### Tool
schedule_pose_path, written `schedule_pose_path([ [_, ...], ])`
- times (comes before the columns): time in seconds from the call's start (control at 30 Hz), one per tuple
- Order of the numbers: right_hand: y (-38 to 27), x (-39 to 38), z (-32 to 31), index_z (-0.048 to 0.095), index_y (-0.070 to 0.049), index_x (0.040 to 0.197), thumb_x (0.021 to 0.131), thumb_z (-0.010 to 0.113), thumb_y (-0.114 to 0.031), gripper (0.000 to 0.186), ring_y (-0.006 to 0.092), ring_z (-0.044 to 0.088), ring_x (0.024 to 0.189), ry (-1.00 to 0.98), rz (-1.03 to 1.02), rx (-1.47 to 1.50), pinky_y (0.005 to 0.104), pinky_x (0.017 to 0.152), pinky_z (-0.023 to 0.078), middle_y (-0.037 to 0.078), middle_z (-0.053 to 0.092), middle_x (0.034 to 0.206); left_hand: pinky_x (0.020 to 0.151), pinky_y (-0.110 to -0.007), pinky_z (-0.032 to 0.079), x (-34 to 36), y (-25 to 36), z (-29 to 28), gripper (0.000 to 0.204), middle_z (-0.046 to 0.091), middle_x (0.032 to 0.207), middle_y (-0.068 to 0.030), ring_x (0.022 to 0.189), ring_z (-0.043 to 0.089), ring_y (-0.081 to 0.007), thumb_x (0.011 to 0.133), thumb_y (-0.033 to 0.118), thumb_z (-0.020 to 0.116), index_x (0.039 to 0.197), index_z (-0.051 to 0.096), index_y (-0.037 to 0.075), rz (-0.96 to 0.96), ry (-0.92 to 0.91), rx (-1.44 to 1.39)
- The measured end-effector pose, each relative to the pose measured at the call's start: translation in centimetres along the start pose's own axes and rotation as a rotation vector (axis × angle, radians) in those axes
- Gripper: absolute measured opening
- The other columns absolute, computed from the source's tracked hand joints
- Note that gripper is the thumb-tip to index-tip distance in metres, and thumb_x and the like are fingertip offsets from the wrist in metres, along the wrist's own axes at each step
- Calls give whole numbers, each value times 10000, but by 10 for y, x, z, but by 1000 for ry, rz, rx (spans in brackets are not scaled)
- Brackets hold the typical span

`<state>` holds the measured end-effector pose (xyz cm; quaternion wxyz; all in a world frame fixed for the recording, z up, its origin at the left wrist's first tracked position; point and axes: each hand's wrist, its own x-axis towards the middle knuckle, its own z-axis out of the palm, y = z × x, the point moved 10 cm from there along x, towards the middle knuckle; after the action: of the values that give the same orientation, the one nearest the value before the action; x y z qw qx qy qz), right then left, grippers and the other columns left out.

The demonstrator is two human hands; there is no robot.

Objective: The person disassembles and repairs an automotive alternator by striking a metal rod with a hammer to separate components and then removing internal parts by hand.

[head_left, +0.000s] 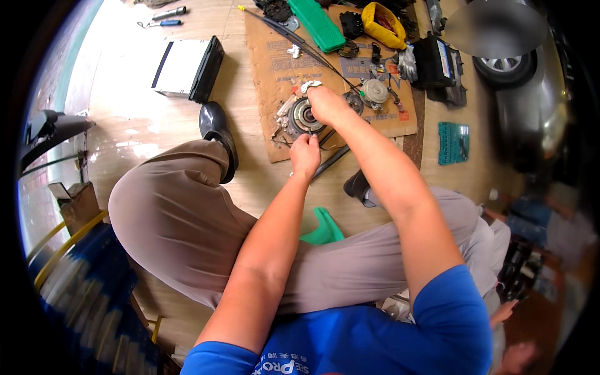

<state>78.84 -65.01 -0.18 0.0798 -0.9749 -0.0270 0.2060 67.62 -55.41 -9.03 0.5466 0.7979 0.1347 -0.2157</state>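
On the cardboard sheet [262,62] in front of me lies a round metal part with concentric rings, like a pulley [301,115]. My left hand [305,155] is closed, its fingertips pinching the near rim of this part. Over its far right side is my right hand [326,104], also closed, with a crumpled white rag [310,85] sticking out beyond the fingers. The right hand hides part of the pulley. Small loose parts [281,119] lie along its left side. A dark rod or hose [331,160] runs beside my left hand.
Beyond my hands lie a green case [317,24], a yellow pouch [384,26], a round pale part [375,91], long thin cables [306,47] and a black battery [432,61]. A white-and-black box [187,67] stands left; a teal tool case [453,143] lies right, near a car [531,112].
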Motion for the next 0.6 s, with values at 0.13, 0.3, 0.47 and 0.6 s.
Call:
schedule_pose_path([
  [0.13, -16, 7, -1, 711, 16, 988, 870, 555, -56, 209, 364, 707, 949, -98, -27, -184, 462, 807, 571, 233, 709, 1030, 792, -498, 482, -4, 10, -2, 319, 663, 862, -255, 859, 627, -443, 932, 287, 602, 823, 629, -11, -26, -33, 0],
  [0.3, -23, 10, 1, 702, 13, 1015, 887, 529, -57, 226, 371, 692, 982, -168, -34, -183, 465, 822, 563, 239, 700, 1051, 789, -504, 479, -6, 15, -2, 321, 664, 846, -251, 850, 630, -444, 936, 285, 606, 826, 627, -16, -41, -33, -65],
  [0.47, -22, 9, -11, 674, 2, 1047, 819, 552, 14, 259, 388, 671, 1023, -76, 26, -75, 470, 831, 556, 236, 691, 1061, 780, -504, 485, -8, 17, -7, 305, 670, 853, -246, 847, 633, -445, 941, 286, 606, 857, 649, -4, -9, -15, -110],
  [0.6, -18, 8, -7, 659, 1, 1076, 805, 573, 8, 284, 381, 665, 1043, -124, 44, -83, 461, 849, 552, 234, 690, 1073, 800, -501, 492, -6, 20, -11, 294, 677, 894, -249, 889, 639, -442, 943, 286, 602, 884, 665, 5, 7, -12, -64],
])
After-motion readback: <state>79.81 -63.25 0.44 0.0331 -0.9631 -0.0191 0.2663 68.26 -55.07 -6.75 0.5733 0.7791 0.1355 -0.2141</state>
